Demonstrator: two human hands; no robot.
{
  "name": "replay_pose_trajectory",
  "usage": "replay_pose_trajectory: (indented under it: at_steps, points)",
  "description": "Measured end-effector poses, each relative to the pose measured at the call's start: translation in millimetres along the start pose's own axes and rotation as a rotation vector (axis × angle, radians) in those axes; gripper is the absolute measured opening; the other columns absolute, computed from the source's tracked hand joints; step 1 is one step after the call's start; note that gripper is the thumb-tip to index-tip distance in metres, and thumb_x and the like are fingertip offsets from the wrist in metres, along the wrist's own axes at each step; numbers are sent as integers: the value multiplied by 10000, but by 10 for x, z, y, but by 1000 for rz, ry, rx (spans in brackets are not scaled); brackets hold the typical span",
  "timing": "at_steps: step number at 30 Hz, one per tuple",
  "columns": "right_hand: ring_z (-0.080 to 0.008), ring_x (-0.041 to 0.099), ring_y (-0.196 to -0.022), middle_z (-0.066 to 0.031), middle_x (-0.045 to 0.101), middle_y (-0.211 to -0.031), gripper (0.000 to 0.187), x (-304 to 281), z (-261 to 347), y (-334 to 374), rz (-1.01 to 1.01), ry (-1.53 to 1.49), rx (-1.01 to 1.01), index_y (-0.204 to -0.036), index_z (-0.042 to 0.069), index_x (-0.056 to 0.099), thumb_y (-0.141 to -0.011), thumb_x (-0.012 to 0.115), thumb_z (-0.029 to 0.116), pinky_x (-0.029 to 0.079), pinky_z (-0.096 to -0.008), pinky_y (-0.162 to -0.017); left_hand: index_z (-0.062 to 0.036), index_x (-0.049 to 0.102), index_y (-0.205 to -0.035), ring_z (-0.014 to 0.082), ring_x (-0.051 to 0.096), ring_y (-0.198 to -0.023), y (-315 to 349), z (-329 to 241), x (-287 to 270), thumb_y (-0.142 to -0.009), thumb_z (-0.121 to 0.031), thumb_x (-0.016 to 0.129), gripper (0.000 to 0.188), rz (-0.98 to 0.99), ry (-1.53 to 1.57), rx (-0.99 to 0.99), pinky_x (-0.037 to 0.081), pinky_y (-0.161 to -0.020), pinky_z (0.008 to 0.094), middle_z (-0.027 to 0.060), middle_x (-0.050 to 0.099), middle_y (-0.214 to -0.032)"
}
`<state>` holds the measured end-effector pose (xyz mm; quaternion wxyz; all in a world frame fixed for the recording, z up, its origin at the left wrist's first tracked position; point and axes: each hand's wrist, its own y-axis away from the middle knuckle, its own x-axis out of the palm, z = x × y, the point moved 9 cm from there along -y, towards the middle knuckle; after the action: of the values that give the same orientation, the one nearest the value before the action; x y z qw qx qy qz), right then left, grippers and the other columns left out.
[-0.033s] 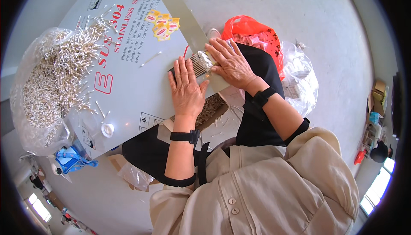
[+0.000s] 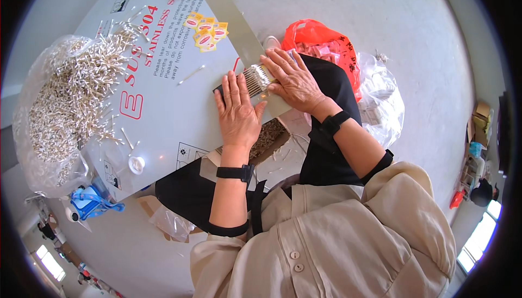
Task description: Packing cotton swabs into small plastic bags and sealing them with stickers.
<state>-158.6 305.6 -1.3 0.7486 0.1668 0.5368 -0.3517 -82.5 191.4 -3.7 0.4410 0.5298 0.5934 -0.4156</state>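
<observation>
White-tipped swabs are heaped at nine to ten o'clock in a clear bag — a large stock is evidently left loose and unsorted. At eleven, yellow packets are grouped; whether they are filled cannot be told. Below them, one stray swab is left out. At twelve, a row of swabs appears lined up side by side: its near end is covered by the left hand, its far end by the right hand — both laid flat, fingers extended, nothing seen pinched. At one, pink packs are held in a red bag
</observation>
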Motion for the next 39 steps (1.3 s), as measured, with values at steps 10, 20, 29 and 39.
replay_pose_trajectory:
  at_steps: [10,20,29,39]
  points:
    - [-289,308,-1442,-96,364,-1540,615,-114,-97,12,-124,-37,63,-1492,151,379,-957,539,410,149,-498,-1202,28,233,-1523,359,163,-1496,-90,-44,3,-977,-347,543,732,-142,329,7,156,-1204,487,217,214,-1596]
    - [-112,492,-1223,-52,565,-1341,394,326,-491,16,-243,-1373,496,-1405,31,518,-1047,496,196,381,-263,-1050,45,235,-1518,310,245,-1471,-249,62,-46,-1071,-333,348,597,-468,910,-188,212,-1190,409,227,247,-1579]
    - [-108,498,-1161,-46,568,-1290,378,356,-439,7,-272,-1378,430,-1387,24,521,-1057,474,204,398,-263,-1021,61,231,-1511,340,298,-1442,-369,-113,53,-1062,-369,349,632,-494,1237,-215,226,-1185,425,270,284,-1544]
    - [-140,597,-1066,-92,641,-1137,431,347,-458,310,-673,-2003,709,-1340,24,503,-933,643,50,476,-307,-954,72,266,-1491,313,291,-1444,-95,-6,-36,-1053,-367,401,635,-606,1416,-351,203,-1202,441,250,290,-1543]
